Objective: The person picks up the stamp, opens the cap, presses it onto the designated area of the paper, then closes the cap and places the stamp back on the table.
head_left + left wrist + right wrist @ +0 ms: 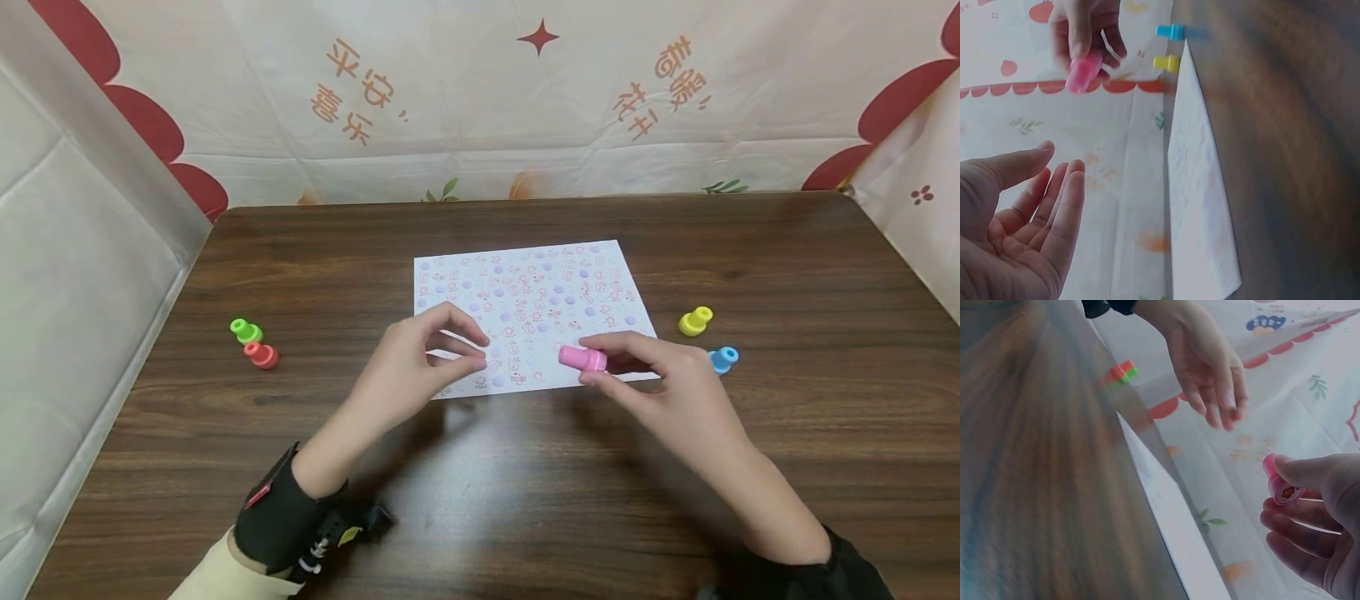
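Observation:
Between the thumb and fingers of my right hand (675, 383) is a pink toy stamp (582, 358), held above the right part of a printed sheet of paper (540, 292). The right wrist view shows a small flower design on the stamp's round face (1287, 494). My left hand (420, 358) hovers over the paper's lower left with nothing in its grasp. Its thumb and fingers stand apart in the left wrist view. Small red and purple prints cover the sheet, which lies on the brown wooden table (480, 475).
A green stamp (246, 331) and a red stamp (262, 356) stand close together at the left. To the right of the paper are a yellow stamp (696, 322) and a blue stamp (724, 359), the latter partly behind my right hand. A patterned cloth (480, 100) hangs behind the table.

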`<state>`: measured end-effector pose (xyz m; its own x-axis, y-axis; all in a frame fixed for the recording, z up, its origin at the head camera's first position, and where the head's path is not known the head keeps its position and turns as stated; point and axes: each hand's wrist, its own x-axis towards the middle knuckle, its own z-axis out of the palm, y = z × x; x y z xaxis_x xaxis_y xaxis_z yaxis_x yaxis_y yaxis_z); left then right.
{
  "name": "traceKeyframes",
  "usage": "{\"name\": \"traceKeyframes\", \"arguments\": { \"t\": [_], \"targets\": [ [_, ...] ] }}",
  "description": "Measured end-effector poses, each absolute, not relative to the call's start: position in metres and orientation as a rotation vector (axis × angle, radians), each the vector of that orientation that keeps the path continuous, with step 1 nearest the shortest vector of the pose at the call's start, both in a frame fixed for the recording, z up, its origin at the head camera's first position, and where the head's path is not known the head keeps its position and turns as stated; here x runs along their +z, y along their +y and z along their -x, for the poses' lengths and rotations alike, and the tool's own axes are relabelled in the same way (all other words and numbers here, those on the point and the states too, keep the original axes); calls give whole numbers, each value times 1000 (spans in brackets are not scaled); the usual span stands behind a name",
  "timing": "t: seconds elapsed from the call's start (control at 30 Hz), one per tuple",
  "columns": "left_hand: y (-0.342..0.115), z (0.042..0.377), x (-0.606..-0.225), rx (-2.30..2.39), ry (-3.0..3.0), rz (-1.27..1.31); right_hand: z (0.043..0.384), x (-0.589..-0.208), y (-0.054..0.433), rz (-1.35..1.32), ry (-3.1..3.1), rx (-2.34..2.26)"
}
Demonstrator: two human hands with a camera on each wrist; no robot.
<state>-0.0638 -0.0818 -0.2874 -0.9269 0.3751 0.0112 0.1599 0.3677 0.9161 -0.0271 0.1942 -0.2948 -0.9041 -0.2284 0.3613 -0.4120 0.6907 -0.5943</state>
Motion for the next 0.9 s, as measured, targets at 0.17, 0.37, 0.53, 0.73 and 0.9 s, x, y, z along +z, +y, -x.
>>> {"name": "traceKeyframes", "arguments": {
  "t": [0.17,0.37,0.53,0.73,0.9],
  "targets": [
    [-96,68,-278,1586,2485,-437,30,-289,204,-498,-2569,989],
    [-114,73,-274,1605,2527,-422,32,-282,217,-410,-2510,1015],
    [-130,74,-274,1573,2604,-390,34,-278,230,-327,-2467,1049],
    [-152,70,-273,1501,2713,-359,35,-274,246,-212,-2446,1101],
    [-172,68,-275,1464,2794,-329,35,-272,260,-118,-2457,1078]
  ]
}}
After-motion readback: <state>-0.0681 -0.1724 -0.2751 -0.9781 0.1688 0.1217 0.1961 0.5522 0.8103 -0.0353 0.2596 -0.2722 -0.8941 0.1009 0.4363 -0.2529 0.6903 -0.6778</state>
